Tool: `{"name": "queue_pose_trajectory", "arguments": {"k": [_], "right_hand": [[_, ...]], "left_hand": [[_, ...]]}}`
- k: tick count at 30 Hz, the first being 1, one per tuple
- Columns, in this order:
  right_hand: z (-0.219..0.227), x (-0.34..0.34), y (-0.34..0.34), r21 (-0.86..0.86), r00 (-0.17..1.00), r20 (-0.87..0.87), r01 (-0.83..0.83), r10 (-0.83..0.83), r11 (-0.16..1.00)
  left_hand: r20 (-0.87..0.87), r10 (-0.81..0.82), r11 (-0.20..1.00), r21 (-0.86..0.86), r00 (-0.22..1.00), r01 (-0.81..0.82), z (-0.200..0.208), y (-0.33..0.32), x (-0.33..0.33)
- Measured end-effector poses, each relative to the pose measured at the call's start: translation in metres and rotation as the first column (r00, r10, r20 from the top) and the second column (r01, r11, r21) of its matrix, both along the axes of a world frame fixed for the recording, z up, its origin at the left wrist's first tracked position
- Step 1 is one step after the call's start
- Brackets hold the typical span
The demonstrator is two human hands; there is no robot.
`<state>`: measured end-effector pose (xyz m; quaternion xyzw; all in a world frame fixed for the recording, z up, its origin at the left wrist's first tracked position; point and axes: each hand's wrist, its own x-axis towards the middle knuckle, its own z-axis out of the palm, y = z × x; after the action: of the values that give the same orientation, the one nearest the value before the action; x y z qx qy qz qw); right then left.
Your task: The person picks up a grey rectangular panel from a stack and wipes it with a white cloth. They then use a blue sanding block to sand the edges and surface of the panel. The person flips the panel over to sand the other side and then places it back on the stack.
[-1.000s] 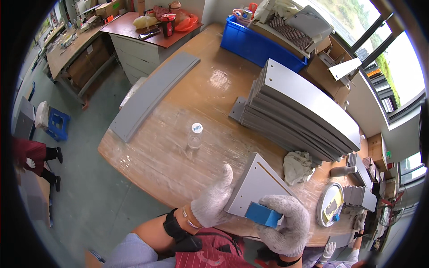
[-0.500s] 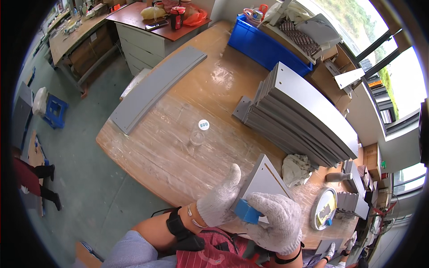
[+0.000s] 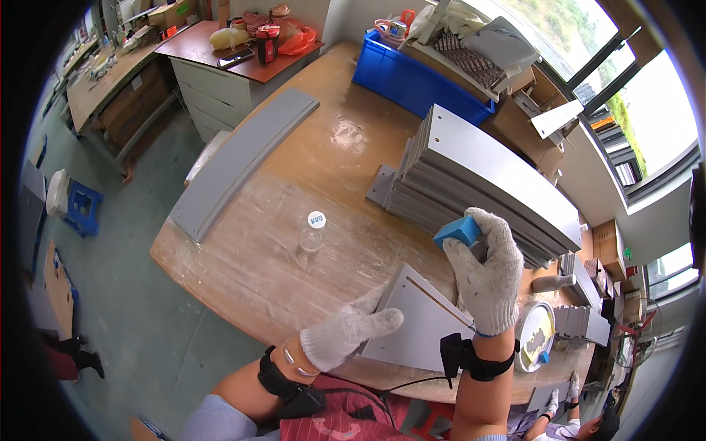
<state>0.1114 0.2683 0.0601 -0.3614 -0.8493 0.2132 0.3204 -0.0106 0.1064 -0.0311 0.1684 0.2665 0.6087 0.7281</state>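
My left hand, in a white knit glove, grips the left edge of a grey panel, its thumb over the face. The panel is tilted near the front edge of the workbench and has a narrow slot along one side. Above the panel's far right corner, my right hand, gloved alike, is closed around a blue sponge block. The block is raised clear of the panel. A clear jar with a white lid stands on the bench beyond my left hand.
A long grey board lies along the bench's left side. Stacked grey boards stand at the right, with a blue bin behind. A round lid with yellowish paste lies right of my right arm. Another person's gloved hands work at lower right.
My right hand has lifted the blue sponge block off the panel's near left edge, moving away and to the right. My left thumb now lies across the panel's face instead of pointing up.
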Motion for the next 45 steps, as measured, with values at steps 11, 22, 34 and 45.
{"name": "queue_pose_trajectory", "arguments": {"k": [11, 22, 34, 45], "right_hand": [[-0.021, 0.031, -0.057, -0.341, 0.953, -0.273, 0.030, -0.130, 0.939], [-0.020, 0.022, -0.072, -0.146, 0.995, -0.095, -0.006, -0.008, 0.989], [-0.050, 0.045, -0.088, -0.304, 0.951, -0.232, 0.127, -0.203, 0.944], [0.029, 0.044, -0.074, -0.217, 0.964, 0.062, -0.241, 0.260, 0.946]], "left_hand": [[-0.262, -0.141, 0.990, -0.058, 0.955, 0.131, -0.003, -0.007, -0.021], [-0.283, -0.115, 0.992, -0.075, 0.952, 0.098, 0.003, -0.015, -0.014], [-0.290, -0.117, 0.991, -0.098, 0.950, 0.092, -0.005, -0.023, -0.013], [-0.477, -0.148, 0.984, 0.015, 0.866, 0.177, 0.008, -0.029, -0.012]]}}
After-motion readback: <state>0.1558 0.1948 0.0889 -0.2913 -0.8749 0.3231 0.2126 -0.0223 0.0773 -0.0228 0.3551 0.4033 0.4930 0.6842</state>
